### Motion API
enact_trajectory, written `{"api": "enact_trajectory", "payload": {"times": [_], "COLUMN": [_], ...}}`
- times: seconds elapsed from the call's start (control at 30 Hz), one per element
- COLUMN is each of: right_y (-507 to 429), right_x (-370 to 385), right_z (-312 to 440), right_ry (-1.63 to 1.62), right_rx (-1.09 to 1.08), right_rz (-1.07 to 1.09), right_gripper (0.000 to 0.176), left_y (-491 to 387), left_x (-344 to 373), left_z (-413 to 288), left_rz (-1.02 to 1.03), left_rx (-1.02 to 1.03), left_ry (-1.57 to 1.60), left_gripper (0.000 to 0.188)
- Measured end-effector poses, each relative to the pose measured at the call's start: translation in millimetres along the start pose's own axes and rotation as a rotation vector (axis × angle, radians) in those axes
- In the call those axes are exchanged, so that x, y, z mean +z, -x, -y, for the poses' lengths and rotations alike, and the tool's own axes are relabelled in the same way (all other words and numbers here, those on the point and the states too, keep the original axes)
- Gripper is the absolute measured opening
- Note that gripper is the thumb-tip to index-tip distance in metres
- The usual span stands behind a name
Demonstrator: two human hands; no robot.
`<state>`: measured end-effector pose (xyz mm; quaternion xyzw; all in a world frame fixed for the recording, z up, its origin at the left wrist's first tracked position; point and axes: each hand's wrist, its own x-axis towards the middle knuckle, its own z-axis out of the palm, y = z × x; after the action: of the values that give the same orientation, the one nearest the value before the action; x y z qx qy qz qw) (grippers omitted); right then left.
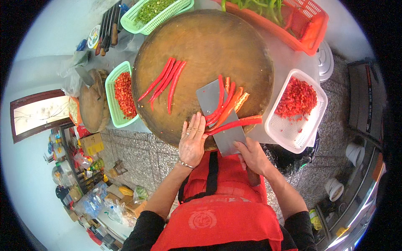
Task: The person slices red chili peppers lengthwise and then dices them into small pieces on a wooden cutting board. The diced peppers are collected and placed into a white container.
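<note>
My right hand (252,155) grips a cleaver (224,125) where its wooden handle meets the broad steel blade. That blade lies flat over the near right part of a thick round wooden chopping block (204,40). Several red chili peppers (226,105) fan out across the blade, some split with pale insides showing. My left hand (193,141), fingers straight and together, holds their near ends against the blade's left edge. Farther left on the block rests a group of whole red chilies (165,81), apart from both hands.
Chopped red chili fills part of a white plastic basket (270,130) at right and a green basket (110,91) at left. Behind the block are a green basket of chopped greens (150,11) and a red basket (309,47) with green peppers. Several knives (110,28) hang at back left.
</note>
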<state>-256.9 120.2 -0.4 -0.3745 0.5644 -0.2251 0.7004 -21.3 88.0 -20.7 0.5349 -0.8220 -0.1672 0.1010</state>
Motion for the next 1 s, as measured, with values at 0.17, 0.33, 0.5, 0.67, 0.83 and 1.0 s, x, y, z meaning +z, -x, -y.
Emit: {"api": "enact_trajectory", "payload": {"times": [0.17,0.33,0.5,0.67,0.83,1.0], "right_y": [5,2,2,3,2,3], "right_x": [-5,5,-10,-21,-8,7], "right_z": [-1,-1,3,3,4,4], "right_ry": [-0.037,-0.071,0.014,-0.001,-0.046,-0.157], "right_rx": [0.013,0.034,0.029,0.051,0.038,0.080], "right_rz": [0.040,0.011,0.050,0.111,0.099,0.059], "right_gripper": [0.028,0.029,0.031,0.030,0.027,0.022], "left_y": [0,-1,-2,-1,0,-2], "left_x": [1,1,-3,-4,-1,0], "left_z": [-2,-2,-2,-3,-1,-2], "left_rz": [0.000,-0.001,0.018,0.018,0.009,0.006], "left_rx": [-0.034,-0.075,-0.072,-0.075,-0.067,-0.077], "left_ry": [0.011,0.055,0.071,0.069,0.068,0.082], "left_gripper": [0.060,0.056,0.055,0.056,0.056,0.056]}}
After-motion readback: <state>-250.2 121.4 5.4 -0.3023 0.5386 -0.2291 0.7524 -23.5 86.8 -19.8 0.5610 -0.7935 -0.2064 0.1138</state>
